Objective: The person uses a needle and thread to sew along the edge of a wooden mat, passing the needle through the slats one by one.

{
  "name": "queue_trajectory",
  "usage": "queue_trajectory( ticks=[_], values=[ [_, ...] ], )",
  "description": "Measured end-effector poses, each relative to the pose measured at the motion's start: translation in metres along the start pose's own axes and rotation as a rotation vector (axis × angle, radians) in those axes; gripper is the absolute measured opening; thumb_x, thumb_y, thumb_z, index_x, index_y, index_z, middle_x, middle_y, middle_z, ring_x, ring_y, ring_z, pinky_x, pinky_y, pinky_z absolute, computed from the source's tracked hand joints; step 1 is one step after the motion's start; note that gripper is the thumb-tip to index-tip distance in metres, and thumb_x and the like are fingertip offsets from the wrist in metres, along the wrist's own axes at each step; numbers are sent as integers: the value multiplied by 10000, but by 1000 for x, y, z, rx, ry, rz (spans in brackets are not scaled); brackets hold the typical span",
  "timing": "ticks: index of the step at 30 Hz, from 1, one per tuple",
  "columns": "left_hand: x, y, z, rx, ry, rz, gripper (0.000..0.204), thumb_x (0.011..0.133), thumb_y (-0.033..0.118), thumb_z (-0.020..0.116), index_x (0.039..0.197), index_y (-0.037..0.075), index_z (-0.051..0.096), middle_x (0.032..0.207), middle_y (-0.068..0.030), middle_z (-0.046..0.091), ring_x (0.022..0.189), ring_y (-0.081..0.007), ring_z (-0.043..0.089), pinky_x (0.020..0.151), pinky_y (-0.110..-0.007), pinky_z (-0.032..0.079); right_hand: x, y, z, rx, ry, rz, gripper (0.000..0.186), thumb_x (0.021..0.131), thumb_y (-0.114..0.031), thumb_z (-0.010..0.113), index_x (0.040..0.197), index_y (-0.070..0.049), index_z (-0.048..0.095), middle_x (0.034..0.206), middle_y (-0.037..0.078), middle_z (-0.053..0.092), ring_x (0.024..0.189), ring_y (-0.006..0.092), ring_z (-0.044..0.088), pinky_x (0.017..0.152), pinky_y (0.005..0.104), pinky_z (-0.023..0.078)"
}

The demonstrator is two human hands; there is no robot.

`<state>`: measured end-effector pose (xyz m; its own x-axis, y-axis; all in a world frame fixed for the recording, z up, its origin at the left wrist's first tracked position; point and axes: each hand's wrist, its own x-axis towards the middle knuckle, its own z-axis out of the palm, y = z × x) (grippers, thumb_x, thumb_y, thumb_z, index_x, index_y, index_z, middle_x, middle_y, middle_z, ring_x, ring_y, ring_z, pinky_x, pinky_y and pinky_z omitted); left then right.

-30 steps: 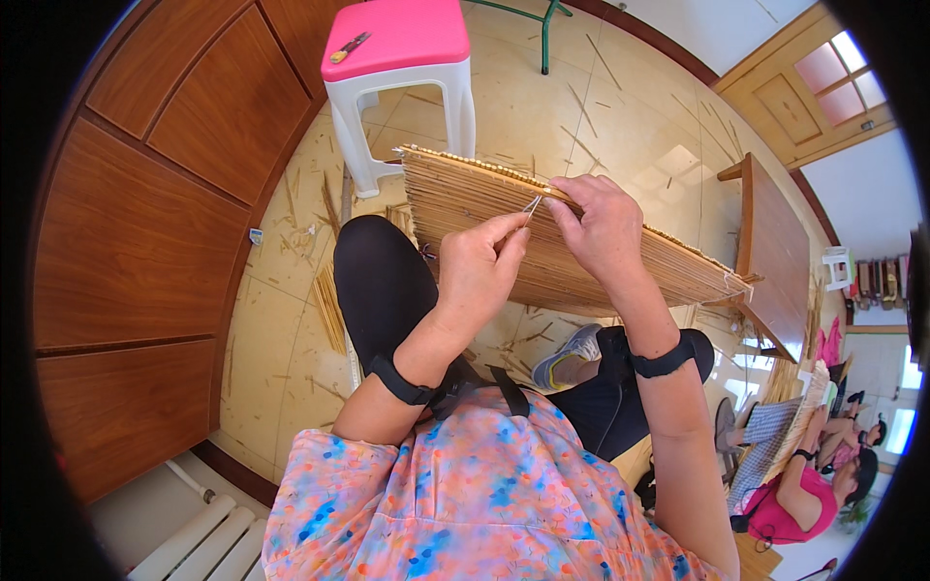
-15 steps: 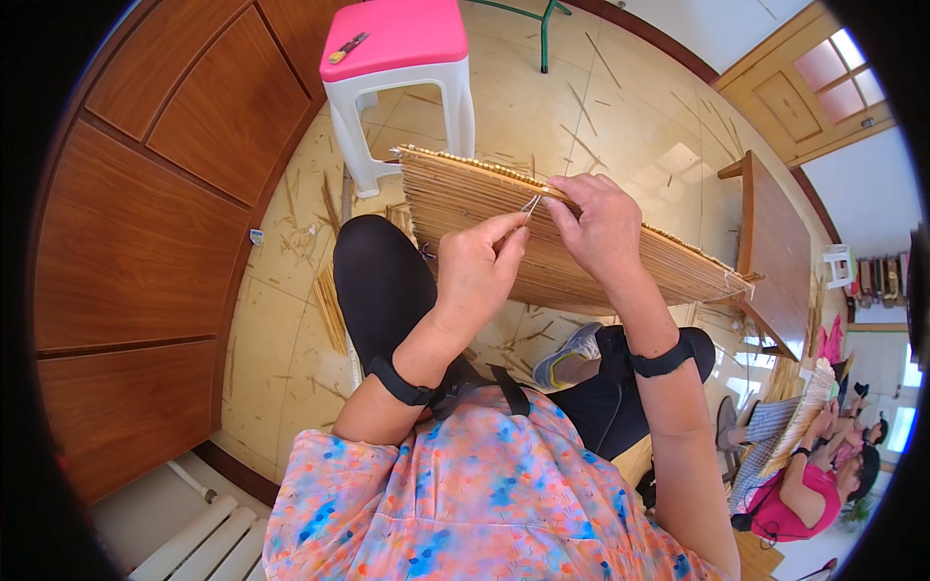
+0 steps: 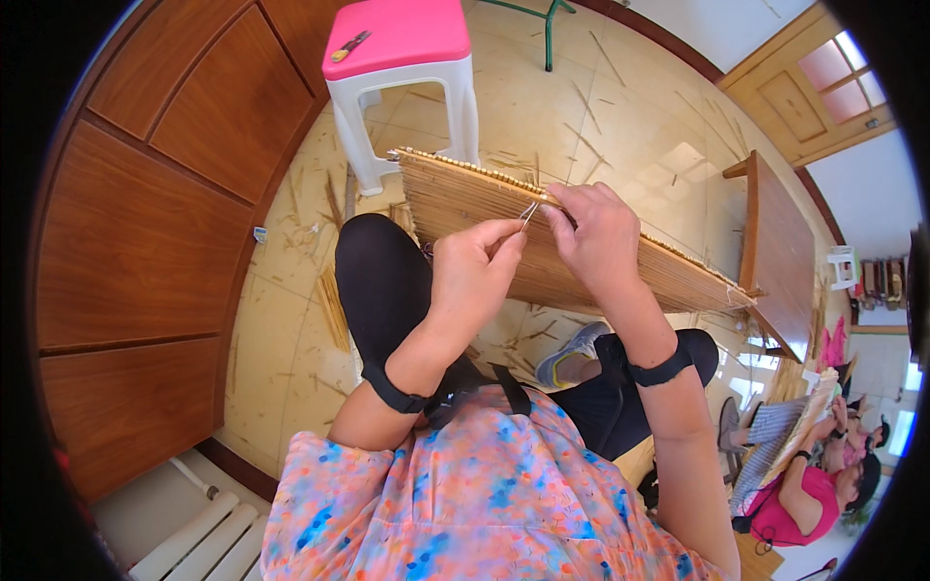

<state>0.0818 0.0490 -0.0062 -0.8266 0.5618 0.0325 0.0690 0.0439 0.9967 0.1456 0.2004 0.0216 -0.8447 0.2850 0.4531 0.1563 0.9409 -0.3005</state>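
A mat of thin straw-coloured stalks stands tilted in front of my knees, its upper edge finished with a row of small knots. My left hand pinches a white cord between thumb and fingertips, and the cord runs up to the mat's edge. My right hand grips that upper edge just right of the cord, thumb on the near side. Its fingertips are partly hidden behind the edge.
A white stool with a pink seat holds a small cutter. Loose stalks litter the tiled floor. A wooden table stands at the right; beyond it a person in pink sits with another mat. Wooden panels rise at the left.
My hands keep nearly the same place and grip. The left hand has shifted slightly left and down with the cord; the mat has barely moved.
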Motion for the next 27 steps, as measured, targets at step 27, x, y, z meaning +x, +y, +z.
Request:
queue_trajectory(
  ticks=[27],
  values=[
    [-118, 46, -78, 24, -108, -560, 196, 914, -24, 592, 1093, -45, 668, 805, -15, 681, 684, -10, 539, 576, -169, 428, -93, -93, -18, 144, -149, -119, 323, 724, -129, 602, 990, 37, 678, 980, 131, 665, 761, 215, 580, 599, 305, 492]
  ],
)
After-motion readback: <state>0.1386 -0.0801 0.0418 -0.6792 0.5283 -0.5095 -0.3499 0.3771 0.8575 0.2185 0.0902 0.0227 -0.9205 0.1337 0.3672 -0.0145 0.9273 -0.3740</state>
